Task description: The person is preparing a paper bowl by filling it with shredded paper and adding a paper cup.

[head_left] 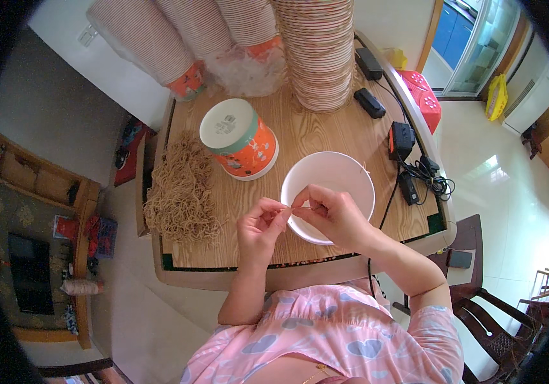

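The table (325,131) is made of wood with a smooth, grainy top. The white bowl (327,192) looks like smooth, matt paper. The heap of strings (181,192) looks rough and fuzzy. The floor (498,192) is tiled and glossy.

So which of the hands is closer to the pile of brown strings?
Left. The left hand is just to the right of the pile of brown strings; the right hand is farther away, over the white bowl.
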The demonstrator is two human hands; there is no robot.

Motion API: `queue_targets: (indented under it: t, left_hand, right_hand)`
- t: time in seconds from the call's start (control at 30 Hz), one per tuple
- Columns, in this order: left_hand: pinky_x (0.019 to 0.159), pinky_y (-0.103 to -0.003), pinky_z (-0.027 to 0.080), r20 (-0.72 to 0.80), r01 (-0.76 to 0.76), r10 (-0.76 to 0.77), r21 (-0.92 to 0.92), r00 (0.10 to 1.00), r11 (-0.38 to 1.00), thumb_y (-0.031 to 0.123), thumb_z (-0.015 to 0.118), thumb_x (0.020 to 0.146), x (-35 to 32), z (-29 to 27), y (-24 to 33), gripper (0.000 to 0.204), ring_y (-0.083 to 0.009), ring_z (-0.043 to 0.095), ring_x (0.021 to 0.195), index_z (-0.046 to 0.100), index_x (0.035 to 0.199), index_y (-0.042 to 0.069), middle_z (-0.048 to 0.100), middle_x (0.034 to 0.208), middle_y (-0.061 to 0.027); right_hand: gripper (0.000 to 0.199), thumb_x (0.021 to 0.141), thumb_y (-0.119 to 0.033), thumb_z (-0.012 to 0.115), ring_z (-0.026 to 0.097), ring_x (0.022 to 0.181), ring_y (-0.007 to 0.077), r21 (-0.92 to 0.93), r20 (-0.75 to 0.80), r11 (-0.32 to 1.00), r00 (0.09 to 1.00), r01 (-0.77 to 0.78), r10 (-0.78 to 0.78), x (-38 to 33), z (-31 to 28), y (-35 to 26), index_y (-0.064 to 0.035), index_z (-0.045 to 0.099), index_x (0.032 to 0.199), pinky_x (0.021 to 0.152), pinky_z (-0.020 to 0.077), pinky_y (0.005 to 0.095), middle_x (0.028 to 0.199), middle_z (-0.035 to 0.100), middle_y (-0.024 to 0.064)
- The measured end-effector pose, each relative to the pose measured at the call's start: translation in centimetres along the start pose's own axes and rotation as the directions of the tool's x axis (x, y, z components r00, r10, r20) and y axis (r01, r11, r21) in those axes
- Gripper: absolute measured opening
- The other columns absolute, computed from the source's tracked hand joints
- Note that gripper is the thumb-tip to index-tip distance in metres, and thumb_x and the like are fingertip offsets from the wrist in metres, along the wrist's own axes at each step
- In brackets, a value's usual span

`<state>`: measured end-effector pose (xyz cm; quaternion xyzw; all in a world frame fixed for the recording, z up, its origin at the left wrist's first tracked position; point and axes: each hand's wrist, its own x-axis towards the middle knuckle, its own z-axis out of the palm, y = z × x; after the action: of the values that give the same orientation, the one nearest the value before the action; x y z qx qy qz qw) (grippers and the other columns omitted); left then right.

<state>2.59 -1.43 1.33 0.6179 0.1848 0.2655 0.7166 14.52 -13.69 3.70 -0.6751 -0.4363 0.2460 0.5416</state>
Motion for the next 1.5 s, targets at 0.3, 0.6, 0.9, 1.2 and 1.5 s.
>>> queue_targets:
  t: [0.3,0.6,0.9,1.2,1.5]
  left_hand:
    - [0.057,-0.017,0.041,-0.098,0.023,-0.021,0.02,0.995,1.0,0.003,0.063,0.082,-0.4,-2.5,-1.5,0.005,-0.0035,0.051,0.061,0.06,0.085,0.004,0.058,0.072,0.0021]
    - [0.06,-0.02,0.044,-0.073,-0.023,0.049,0.313,0.996,0.949,0.0,0.066,0.079,-1.3,-2.6,-3.8,0.009,-0.0058,0.053,0.065,0.062,0.086,0.002,0.059,0.079,-0.0002]
    - [0.057,-0.02,0.043,-0.004,-0.033,0.039,0.426,0.999,0.904,-0.001,0.067,0.077,-1.5,-3.0,-4.5,0.012,-0.006,0.052,0.064,0.061,0.087,0.0,0.057,0.081,-0.0012]
    - [0.058,-0.02,0.043,0.003,-0.039,0.042,0.435,0.999,0.899,-0.003,0.068,0.075,-1.5,-2.6,-4.1,0.014,-0.006,0.052,0.064,0.062,0.087,0.001,0.057,0.08,-0.0014]
    - [0.057,-0.02,0.043,0.018,-0.043,0.039,0.444,0.999,0.895,-0.002,0.069,0.075,-1.5,-2.4,-3.8,0.013,-0.0061,0.052,0.064,0.062,0.086,0.001,0.056,0.08,-0.0012]
  right_hand:
    - [0.008,0.08,-0.008,0.062,0.057,0.063,0.0191,-0.294,0.012,0.947,0.991,0.129,-0.131,0.5,-0.2,2.7,-0.0046,0.061,0.086,0.056,0.0447,0.0306,0.071,0.059,0.0074]
    - [0.009,0.079,-0.012,0.06,0.06,0.071,0.0316,-0.419,0.124,0.893,0.985,0.163,-0.121,0.5,0.4,2.9,-0.0046,0.06,0.083,0.062,0.0469,0.0392,0.076,0.061,0.0127]
    - [0.009,0.078,-0.013,0.06,0.059,0.071,0.0319,-0.415,0.143,0.897,0.985,0.153,-0.101,0.6,0.5,2.8,-0.0047,0.06,0.083,0.062,0.0467,0.0391,0.075,0.061,0.0129]
    - [0.009,0.079,-0.013,0.061,0.06,0.071,0.032,-0.381,0.149,0.912,0.984,0.153,-0.103,0.5,0.4,3.0,-0.0048,0.06,0.083,0.062,0.0466,0.039,0.074,0.061,0.0128]
    - [0.01,0.079,-0.014,0.06,0.06,0.072,0.0323,-0.408,0.155,0.902,0.984,0.141,-0.083,0.7,0.7,2.9,-0.0052,0.061,0.084,0.063,0.0471,0.0396,0.075,0.061,0.0131]
